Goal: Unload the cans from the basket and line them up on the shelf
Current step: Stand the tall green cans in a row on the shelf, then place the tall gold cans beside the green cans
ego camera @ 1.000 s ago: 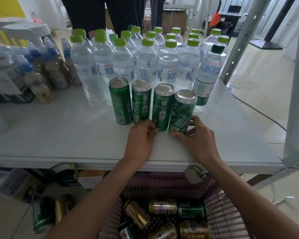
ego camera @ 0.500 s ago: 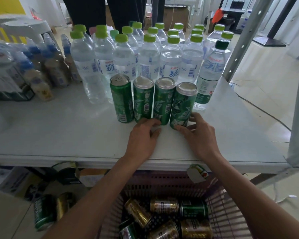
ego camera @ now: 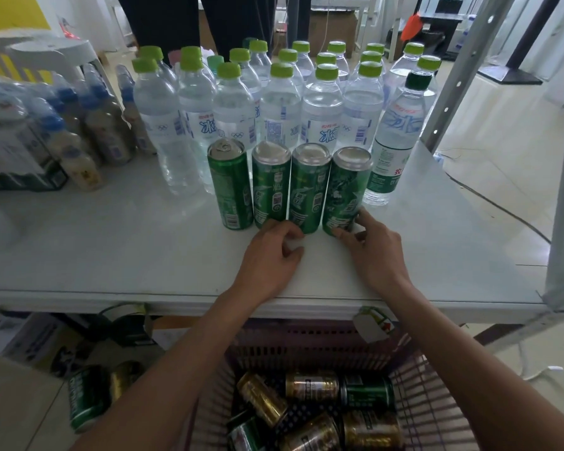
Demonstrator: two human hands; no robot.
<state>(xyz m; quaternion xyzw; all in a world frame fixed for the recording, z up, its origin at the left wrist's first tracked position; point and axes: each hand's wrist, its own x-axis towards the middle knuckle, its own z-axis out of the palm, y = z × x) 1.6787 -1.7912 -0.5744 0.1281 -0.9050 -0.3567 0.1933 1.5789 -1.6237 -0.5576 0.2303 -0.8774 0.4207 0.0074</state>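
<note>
On the white shelf (ego camera: 111,255), near its front edge, a row of four green cans (ego camera: 274,177) stands upright, side by side, directly in front of a block of clear water bottles (ego camera: 280,105) with light-green caps.

Left hand (ego camera: 267,258): palm down over the shelf, fingers loosely curled, fingertips at the foot of the second can (ego camera: 269,203) and the third can (ego camera: 308,193). Whether they grip or merely touch cannot be told from this angle.

Right hand (ego camera: 375,252): thumb and forefinger set on opposite sides of the base of the rightmost can (ego camera: 347,190), pinching it, with the other fingers curled.

A dark-capped bottle (ego camera: 393,141) stands just beside that can, on its right.

Below the shelf edge, between the two forearms, a purple slatted basket (ego camera: 433,402) holds further cans (ego camera: 311,384), gold and green, lying on their sides in a loose heap. Two floor cans (ego camera: 85,398) lie to the left of the basket. A perforated grey upright (ego camera: 453,79) rises at the shelf's right rear corner.
</note>
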